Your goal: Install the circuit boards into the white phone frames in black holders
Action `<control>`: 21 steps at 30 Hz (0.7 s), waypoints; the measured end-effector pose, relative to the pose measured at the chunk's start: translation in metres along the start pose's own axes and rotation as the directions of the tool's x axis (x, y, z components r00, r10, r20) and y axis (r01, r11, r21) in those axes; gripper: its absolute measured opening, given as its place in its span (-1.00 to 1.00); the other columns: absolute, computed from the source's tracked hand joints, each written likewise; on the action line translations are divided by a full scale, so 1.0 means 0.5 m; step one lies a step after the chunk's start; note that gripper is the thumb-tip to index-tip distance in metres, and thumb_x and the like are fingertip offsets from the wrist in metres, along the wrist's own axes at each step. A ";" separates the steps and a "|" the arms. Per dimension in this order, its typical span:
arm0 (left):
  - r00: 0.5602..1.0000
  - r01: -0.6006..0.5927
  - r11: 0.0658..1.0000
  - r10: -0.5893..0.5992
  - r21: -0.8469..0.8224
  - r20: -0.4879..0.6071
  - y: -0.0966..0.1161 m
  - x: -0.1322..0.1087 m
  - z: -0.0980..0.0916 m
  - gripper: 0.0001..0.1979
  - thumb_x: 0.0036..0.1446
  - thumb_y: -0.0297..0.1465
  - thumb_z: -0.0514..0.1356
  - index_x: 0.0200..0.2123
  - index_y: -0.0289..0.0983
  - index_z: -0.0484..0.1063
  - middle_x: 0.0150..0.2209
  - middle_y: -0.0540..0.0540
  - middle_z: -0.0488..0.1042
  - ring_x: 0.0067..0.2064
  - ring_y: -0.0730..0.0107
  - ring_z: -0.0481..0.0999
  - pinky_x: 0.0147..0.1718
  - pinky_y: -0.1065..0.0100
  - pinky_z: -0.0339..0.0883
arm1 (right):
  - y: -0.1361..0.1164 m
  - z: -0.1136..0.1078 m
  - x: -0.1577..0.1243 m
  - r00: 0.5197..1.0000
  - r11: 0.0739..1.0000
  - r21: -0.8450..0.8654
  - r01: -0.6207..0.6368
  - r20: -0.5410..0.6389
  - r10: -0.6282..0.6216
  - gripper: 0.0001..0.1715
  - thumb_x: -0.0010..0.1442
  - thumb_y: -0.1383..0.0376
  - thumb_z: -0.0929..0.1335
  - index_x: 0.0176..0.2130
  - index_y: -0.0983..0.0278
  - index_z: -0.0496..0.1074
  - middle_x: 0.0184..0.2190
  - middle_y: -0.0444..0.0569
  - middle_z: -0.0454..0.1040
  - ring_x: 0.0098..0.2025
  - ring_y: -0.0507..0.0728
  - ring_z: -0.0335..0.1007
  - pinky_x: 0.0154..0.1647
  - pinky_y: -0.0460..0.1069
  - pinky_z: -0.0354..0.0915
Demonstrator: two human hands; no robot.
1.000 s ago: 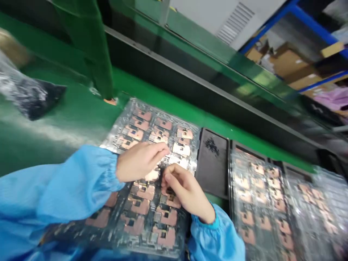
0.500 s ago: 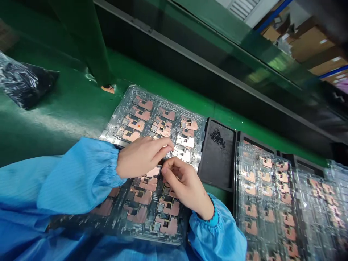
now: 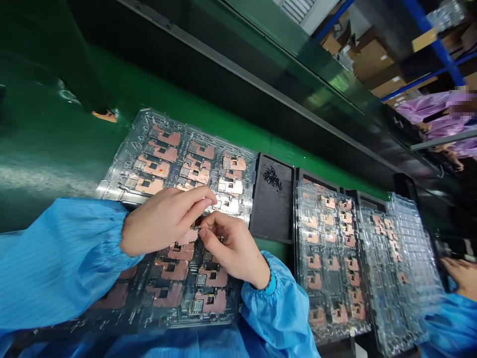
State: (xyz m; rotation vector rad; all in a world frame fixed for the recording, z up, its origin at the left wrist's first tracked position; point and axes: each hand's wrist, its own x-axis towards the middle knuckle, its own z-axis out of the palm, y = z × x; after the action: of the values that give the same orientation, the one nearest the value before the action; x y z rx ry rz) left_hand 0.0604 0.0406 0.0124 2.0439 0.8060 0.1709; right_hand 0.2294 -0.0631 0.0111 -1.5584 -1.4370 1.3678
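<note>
Both of my hands meet just left of the frame's centre, over the seam between two trays of copper-coloured boards. The left hand (image 3: 164, 219) is curled, forefinger stretched towards the clear tray (image 3: 122, 149), and lies over one small board (image 3: 188, 236). I cannot tell whether it grips that board or only steadies it. The right hand (image 3: 231, 248) is closed to a fine pinch, its fingertips right at the board's edge. Whatever is between them is too small to see. I judge the two-handed hold suits a fiddly part, with one hand bracing and the other working at the edge.

The board sits at the top of the dark tray (image 3: 194, 322) in the lower middle, whose pockets keep each board apart from its neighbours. Just right of the hands a shallow black tray (image 3: 274, 219) holds a little heap of tiny black parts (image 3: 273, 177), close enough to reach. Further right lie stacked clear trays (image 3: 328, 258), all on the green desk (image 3: 44, 149).

Compared with a second ago, the hands keep the same pose over the same spot. The view has swung, so the trays now sit further left, and the black bag at the upper left is out of frame. A co-worker's hand (image 3: 460, 276) has come in at the lower right.
</note>
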 end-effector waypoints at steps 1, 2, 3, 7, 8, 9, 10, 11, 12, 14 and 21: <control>1.000 -0.002 1.000 0.002 0.003 -0.007 0.000 0.001 0.000 -0.70 0.49 -0.23 -0.10 -0.05 -0.11 0.41 -0.69 0.16 0.25 -0.58 0.38 0.34 -0.45 0.32 0.03 | 0.000 -0.003 0.000 1.000 0.997 0.067 -0.024 0.019 0.023 -0.83 0.35 0.26 0.34 -0.31 0.25 0.37 -0.46 -0.20 0.34 -0.44 -0.01 0.21 -0.40 -0.08 0.18; 1.000 -0.003 1.000 0.003 0.004 -0.019 -0.001 0.002 -0.001 -0.70 0.49 -0.23 -0.10 -0.05 -0.11 0.41 -0.68 0.16 0.25 -0.59 0.39 0.34 -0.44 0.33 0.05 | 0.001 -0.006 0.000 0.998 0.989 0.139 -0.054 0.040 0.049 -0.83 0.36 0.23 0.35 -0.29 0.25 0.39 -0.45 -0.19 0.35 -0.45 -0.01 0.22 -0.42 -0.09 0.19; 0.999 -0.009 1.000 0.009 0.002 -0.031 -0.001 0.003 -0.001 -0.69 0.49 -0.22 -0.10 -0.05 -0.11 0.42 -0.67 0.16 0.26 -0.58 0.40 0.33 -0.44 0.33 0.06 | 0.000 -0.009 0.000 0.995 0.975 0.207 -0.085 0.061 0.074 -0.81 0.36 0.20 0.36 -0.27 0.26 0.40 -0.45 -0.18 0.36 -0.45 -0.01 0.23 -0.43 -0.09 0.20; 0.997 -0.027 1.000 0.027 -0.012 -0.069 -0.002 0.004 -0.003 -0.69 0.50 -0.23 -0.10 -0.05 -0.11 0.42 -0.65 0.15 0.23 -0.58 0.41 0.27 -0.44 0.35 0.09 | -0.005 -0.021 0.001 0.982 0.925 0.337 -0.176 0.129 0.140 -0.76 0.38 0.14 0.38 -0.22 0.27 0.44 -0.37 -0.12 0.44 -0.43 -0.01 0.31 -0.44 -0.10 0.25; 0.997 -0.028 0.999 0.027 -0.015 -0.070 -0.003 0.003 -0.003 -0.69 0.50 -0.23 -0.10 -0.05 -0.11 0.42 -0.67 0.15 0.19 -0.60 0.41 0.24 -0.44 0.35 0.10 | -0.006 -0.023 0.002 0.981 0.923 0.341 -0.179 0.137 0.140 -0.76 0.38 0.14 0.38 -0.22 0.28 0.44 -0.35 -0.10 0.46 -0.41 -0.01 0.32 -0.43 -0.10 0.25; 0.997 -0.027 0.999 0.026 -0.020 -0.068 -0.003 0.002 -0.002 -0.69 0.50 -0.24 -0.11 -0.04 -0.11 0.42 -0.69 0.16 0.15 -0.62 0.42 0.20 -0.43 0.35 0.10 | -0.007 -0.024 0.002 0.980 0.923 0.342 -0.179 0.141 0.139 -0.76 0.38 0.14 0.38 -0.21 0.28 0.45 -0.34 -0.09 0.47 -0.41 -0.01 0.32 -0.43 -0.11 0.25; 0.997 -0.027 0.999 0.026 -0.023 -0.066 -0.003 0.002 -0.002 -0.69 0.50 -0.24 -0.11 -0.04 -0.11 0.42 -0.70 0.17 0.12 -0.63 0.42 0.18 -0.43 0.35 0.11 | -0.007 -0.024 0.002 0.981 0.924 0.339 -0.176 0.142 0.134 -0.76 0.38 0.14 0.38 -0.21 0.28 0.45 -0.34 -0.09 0.47 -0.41 -0.01 0.33 -0.42 -0.10 0.25; 0.997 -0.030 0.999 0.028 -0.024 -0.067 -0.004 0.002 -0.002 -0.69 0.50 -0.24 -0.11 -0.04 -0.11 0.42 -0.70 0.17 0.13 -0.63 0.42 0.18 -0.42 0.35 0.11 | -0.007 -0.024 0.002 0.982 0.927 0.335 -0.171 0.139 0.130 -0.76 0.38 0.14 0.38 -0.21 0.28 0.45 -0.35 -0.10 0.46 -0.41 -0.01 0.32 -0.42 -0.10 0.25; 0.997 -0.032 0.999 0.030 -0.023 -0.067 -0.004 0.002 -0.001 -0.69 0.50 -0.25 -0.11 -0.04 -0.11 0.42 -0.69 0.17 0.16 -0.62 0.42 0.20 -0.42 0.35 0.12 | -0.007 -0.022 0.003 0.983 0.929 0.331 -0.166 0.134 0.128 -0.77 0.37 0.14 0.38 -0.20 0.28 0.46 -0.36 -0.10 0.44 -0.42 -0.01 0.31 -0.42 -0.10 0.24; 0.997 -0.035 0.999 0.033 -0.019 -0.074 -0.005 0.002 0.000 -0.70 0.50 -0.25 -0.10 -0.05 -0.12 0.42 -0.65 0.15 0.23 -0.58 0.41 0.25 -0.42 0.34 0.11 | -0.005 -0.016 0.004 0.986 0.936 0.317 -0.153 0.109 0.124 -0.78 0.35 0.15 0.39 -0.20 0.28 0.46 -0.39 -0.13 0.42 -0.43 -0.01 0.29 -0.41 -0.09 0.24; 0.999 -0.007 0.999 0.008 -0.035 0.036 0.008 -0.004 -0.005 -0.69 0.50 -0.21 -0.10 -0.05 -0.11 0.42 -0.50 0.10 0.40 -0.47 0.41 0.38 -0.46 0.35 0.11 | -0.002 -0.021 0.000 0.998 0.999 -0.049 -0.003 -0.060 0.000 -0.87 0.26 0.36 0.36 -0.37 0.25 0.38 -0.52 -0.23 0.33 -0.49 -0.03 0.20 -0.45 -0.11 0.16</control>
State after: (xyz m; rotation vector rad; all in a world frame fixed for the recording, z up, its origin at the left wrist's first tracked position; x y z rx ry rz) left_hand 0.0597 0.0394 0.0174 2.0120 0.7681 0.1503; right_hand 0.2390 -0.0607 0.0152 -1.6183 -1.4437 1.2846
